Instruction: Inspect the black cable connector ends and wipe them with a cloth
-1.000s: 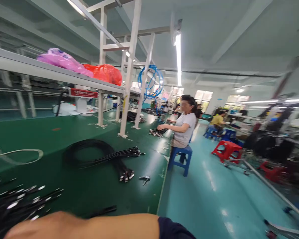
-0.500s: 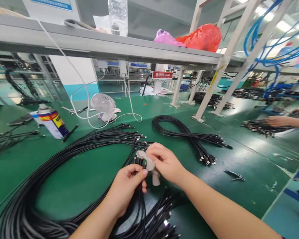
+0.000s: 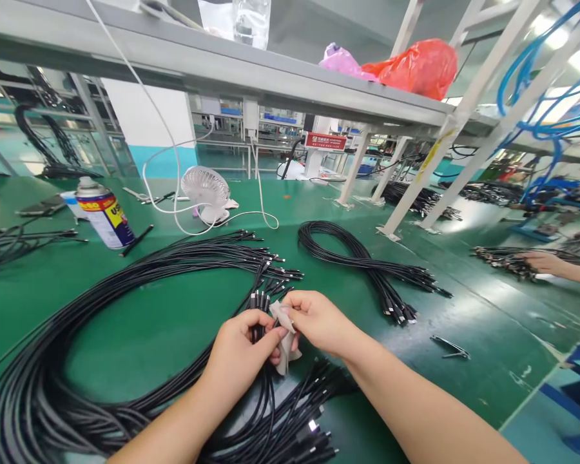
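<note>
My left hand (image 3: 249, 341) is closed around several black cables, and their metal plugs (image 3: 260, 299) stick up above the fingers. My right hand (image 3: 316, 320) pinches a whitish cloth (image 3: 284, 345) against those cables, just beside the left fingertips. The part of the cables under the cloth is hidden. A large looped bundle of black cables (image 3: 111, 290) curves round on the left, its plug ends lying just beyond my hands. More cable ends with plugs (image 3: 304, 412) lie below my hands.
Another looped cable bundle (image 3: 348, 248) lies to the right, with nail clippers (image 3: 450, 348) nearby. A spray can (image 3: 104, 212) and a small white fan (image 3: 207, 193) stand at the back left. At far right, a co-worker's hand (image 3: 541, 263) touches cables. A shelf (image 3: 270, 71) spans overhead.
The cloth has moved from above the left fingertips down against the held cables, and now hangs flatter between both hands. The view has shifted slightly.
</note>
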Available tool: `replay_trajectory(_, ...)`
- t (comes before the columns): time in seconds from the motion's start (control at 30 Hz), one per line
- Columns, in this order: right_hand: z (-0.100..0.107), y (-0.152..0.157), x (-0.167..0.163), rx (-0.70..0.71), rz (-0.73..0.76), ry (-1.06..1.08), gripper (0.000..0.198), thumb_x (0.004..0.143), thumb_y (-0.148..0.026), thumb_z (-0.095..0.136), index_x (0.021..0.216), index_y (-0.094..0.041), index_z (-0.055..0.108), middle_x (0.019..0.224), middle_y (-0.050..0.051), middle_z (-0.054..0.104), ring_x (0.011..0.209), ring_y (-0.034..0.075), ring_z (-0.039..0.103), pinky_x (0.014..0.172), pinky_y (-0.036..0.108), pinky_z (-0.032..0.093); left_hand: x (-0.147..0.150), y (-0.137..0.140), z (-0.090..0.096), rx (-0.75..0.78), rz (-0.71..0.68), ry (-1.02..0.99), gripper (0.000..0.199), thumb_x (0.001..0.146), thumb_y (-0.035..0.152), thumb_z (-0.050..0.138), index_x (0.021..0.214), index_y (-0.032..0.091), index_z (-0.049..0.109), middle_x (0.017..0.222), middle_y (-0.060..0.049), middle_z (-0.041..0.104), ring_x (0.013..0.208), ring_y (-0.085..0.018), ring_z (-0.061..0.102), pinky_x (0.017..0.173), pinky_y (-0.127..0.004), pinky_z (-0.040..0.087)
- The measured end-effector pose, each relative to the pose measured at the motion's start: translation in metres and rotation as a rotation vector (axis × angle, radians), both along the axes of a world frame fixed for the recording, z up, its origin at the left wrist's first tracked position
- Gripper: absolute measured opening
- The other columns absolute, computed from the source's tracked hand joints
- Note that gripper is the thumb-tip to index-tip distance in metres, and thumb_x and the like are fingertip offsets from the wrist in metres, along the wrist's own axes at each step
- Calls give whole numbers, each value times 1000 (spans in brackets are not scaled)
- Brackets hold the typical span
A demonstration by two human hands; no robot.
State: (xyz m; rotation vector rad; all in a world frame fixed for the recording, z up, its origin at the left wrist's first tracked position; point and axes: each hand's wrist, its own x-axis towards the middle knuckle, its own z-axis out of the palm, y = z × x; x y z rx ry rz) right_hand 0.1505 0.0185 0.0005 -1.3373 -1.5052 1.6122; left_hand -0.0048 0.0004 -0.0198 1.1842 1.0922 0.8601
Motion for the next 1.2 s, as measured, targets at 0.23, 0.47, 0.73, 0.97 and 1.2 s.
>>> replay_trajectory(0.23,2,-6,-4,768,18,-617,16,84,-11,43,70,-18,44,72,2,51,66,13,47,60,24,34,0,0,1,-53,35,-26,23,65,34,69,68,17,55,54,1,60,47,-16,61,50,-26,52)
replay_trajectory(0.47,10,7,15,737,-278,-425,22,89,-19,40,69,-19,47,62,1,49,59,13,48,56,23,36,-1,0,2,-43,11,-16,30,67,39,72,71,16,54,51,2,58,47,-15,59,50,-25,51)
replay_trajectory(0.73,4,-1,3,393,81,-282,29,87,-32,47,62,-17,48,54,-2,47,49,9,44,47,19,31,-1,2,5,-41,1,-62,30,65,39,71,68,16,52,56,2,59,48,-14,60,51,-25,51)
replay_trajectory(0.97,0,3,5,295,74,-225,17,85,-29,45,73,-17,51,64,0,55,53,10,49,51,21,40,1,3,-4,-53,-45,-94,28,68,36,71,69,17,51,53,1,60,49,-14,59,51,-24,49)
replay_trajectory(1.2,3,7,8,224,106,-158,20,82,-32,53,70,-18,45,60,-2,52,53,11,52,50,20,42,-3,3,5,-80,-80,-133,29,61,31,77,74,14,58,65,-1,65,55,-14,61,55,-25,50)
